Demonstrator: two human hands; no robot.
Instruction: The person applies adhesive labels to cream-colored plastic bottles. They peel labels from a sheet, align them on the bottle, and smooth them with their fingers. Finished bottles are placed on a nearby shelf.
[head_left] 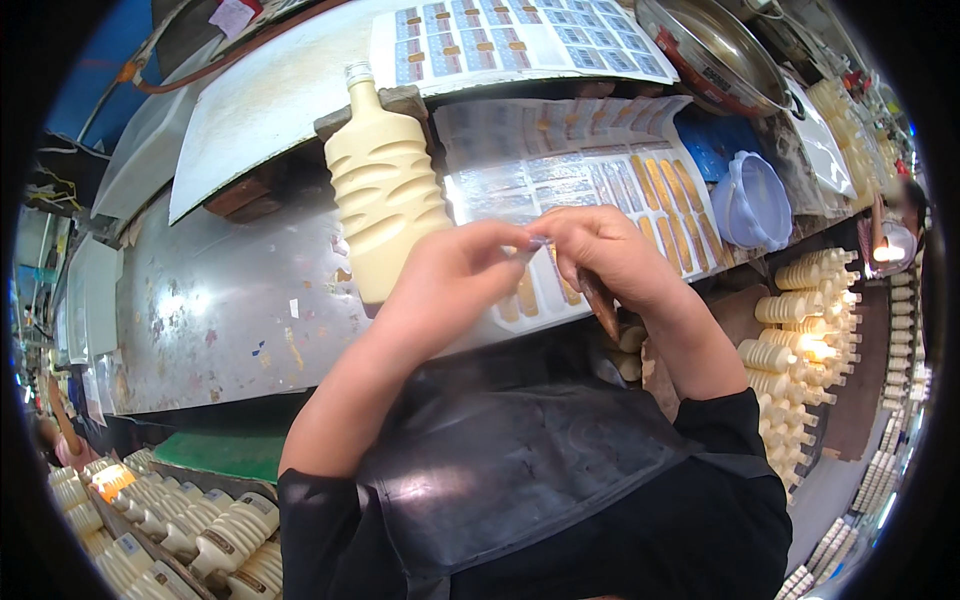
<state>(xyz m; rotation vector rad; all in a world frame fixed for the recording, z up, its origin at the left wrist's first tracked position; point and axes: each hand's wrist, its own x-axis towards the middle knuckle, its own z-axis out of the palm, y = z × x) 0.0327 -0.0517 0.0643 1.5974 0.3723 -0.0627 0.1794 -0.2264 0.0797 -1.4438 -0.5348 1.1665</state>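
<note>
My left hand point(450, 280) and my right hand point(612, 258) meet fingertip to fingertip above the metal table's front edge. Between them is a small bluish-purple piece point(538, 243), too small to make out fully. The left thumb and forefinger are pinched at it. My right hand also has a flat brown tool with a pointed end point(598, 305) tucked in its palm; its kind is unclear. Beside my left hand a cream ribbed bottle point(385, 190) lies on its side, neck away from me, against a dark block point(405, 103). Beneath both hands spread sheets of gold and silver labels point(675, 195).
A raised white board point(270, 110) holds more label sheets point(470, 45) at the back. A lilac bucket point(752, 200) and a large metal pan point(715, 50) stand right. Cream bottles are stacked at right point(790, 350) and lower left point(235, 530). Other people are at both far sides.
</note>
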